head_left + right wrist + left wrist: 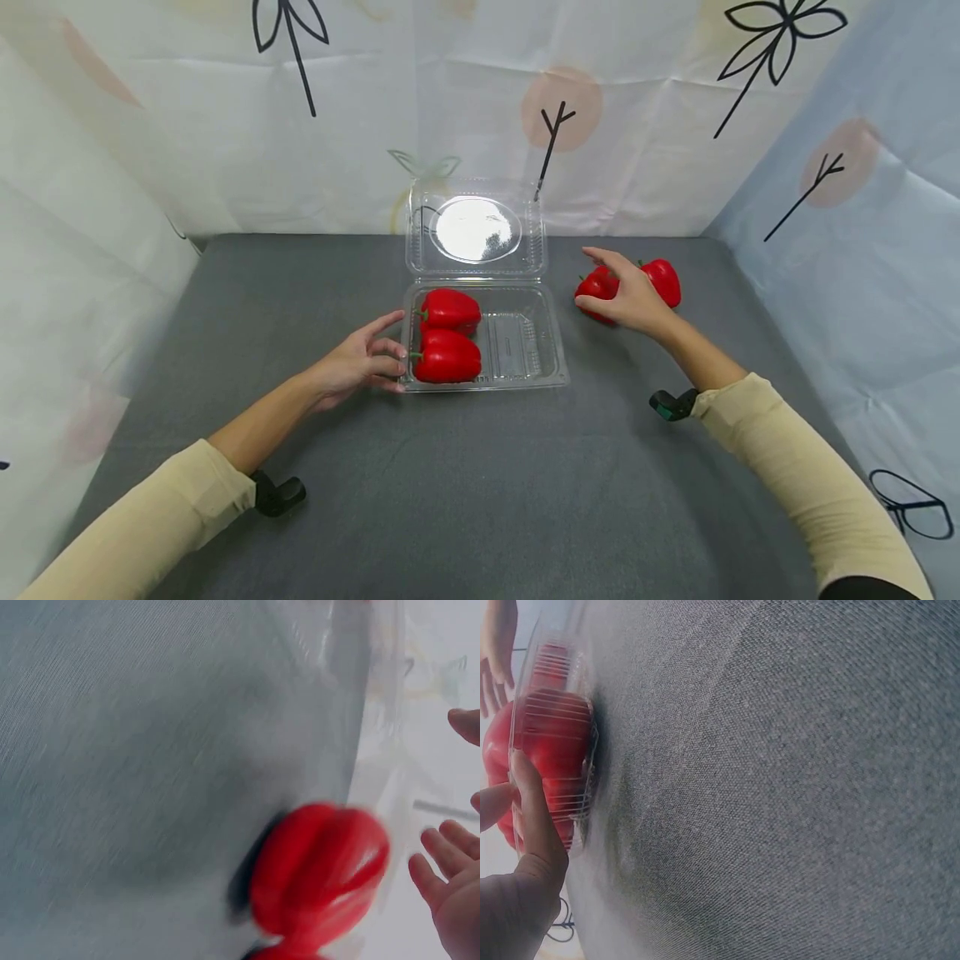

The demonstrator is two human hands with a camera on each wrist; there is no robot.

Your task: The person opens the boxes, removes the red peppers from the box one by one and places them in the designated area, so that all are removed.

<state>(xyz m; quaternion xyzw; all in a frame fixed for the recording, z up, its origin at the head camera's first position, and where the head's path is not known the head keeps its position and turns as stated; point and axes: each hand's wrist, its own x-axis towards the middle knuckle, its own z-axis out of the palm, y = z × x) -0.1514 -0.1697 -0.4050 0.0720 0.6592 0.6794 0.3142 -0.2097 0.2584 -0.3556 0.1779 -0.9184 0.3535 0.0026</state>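
Observation:
My left hand point(352, 367) is at the left side of a clear plastic clamshell container point(521, 350), fingers loosely extended with their tips right at its rim. Two red bell peppers, a rear one point(452, 311) and a front one point(448, 357), lie in the container's left half, stems toward the left. On the right, my right hand point(633, 296) reaches over two more bell peppers, its thumb and fingers spread apart. The nearer of these peppers point(597, 292) shows between thumb and fingers; the other point(663, 282) is partly hidden behind the hand. In the right wrist view, a gap separates the fingers from a pepper point(322, 870).
The container's lid point(476, 229) stands raised at the back, near the patterned cloth backdrop point(645, 150). Grey cloth covers the table point(450, 483). Side cloths hang at left and right.

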